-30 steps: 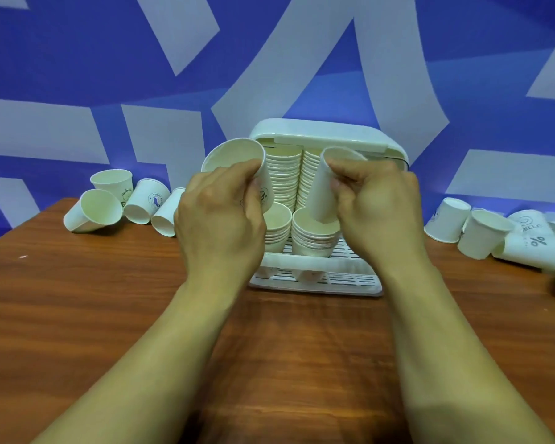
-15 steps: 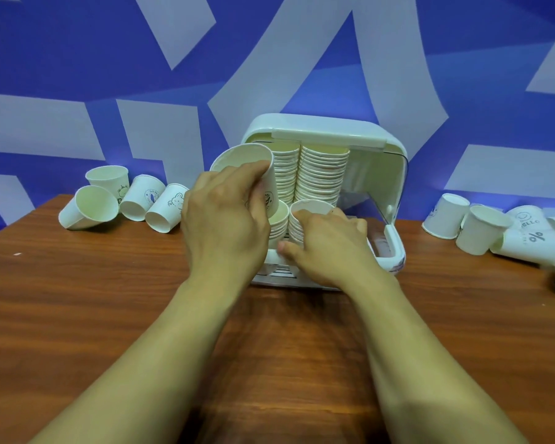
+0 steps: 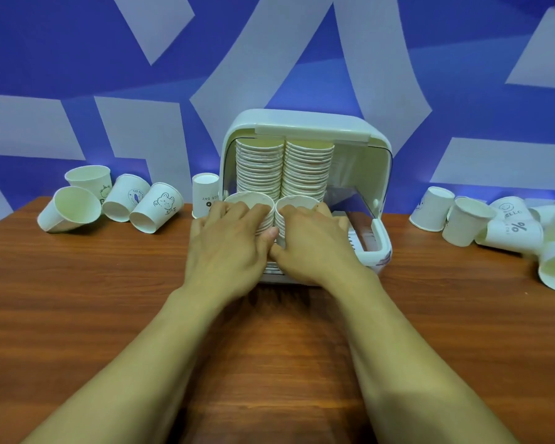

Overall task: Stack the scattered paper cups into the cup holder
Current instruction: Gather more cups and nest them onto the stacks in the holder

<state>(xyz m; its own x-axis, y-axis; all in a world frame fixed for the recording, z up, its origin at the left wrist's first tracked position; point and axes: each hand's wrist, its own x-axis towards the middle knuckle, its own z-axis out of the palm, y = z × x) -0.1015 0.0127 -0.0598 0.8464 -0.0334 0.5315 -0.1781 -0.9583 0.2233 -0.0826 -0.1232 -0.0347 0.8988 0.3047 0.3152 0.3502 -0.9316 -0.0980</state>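
Front cup stacks [image 3: 249, 203] are gripped by left hand [image 3: 228, 248] and right hand [image 3: 313, 248], seemingly to seat them in the cup holder [image 3: 305, 123].

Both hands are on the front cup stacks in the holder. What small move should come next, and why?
Probably release, then reach the left hand to the bear-print cup lying on its side nearby. The left front stack and right front stack look seated in the cup holder, and loose cups lie on the table.
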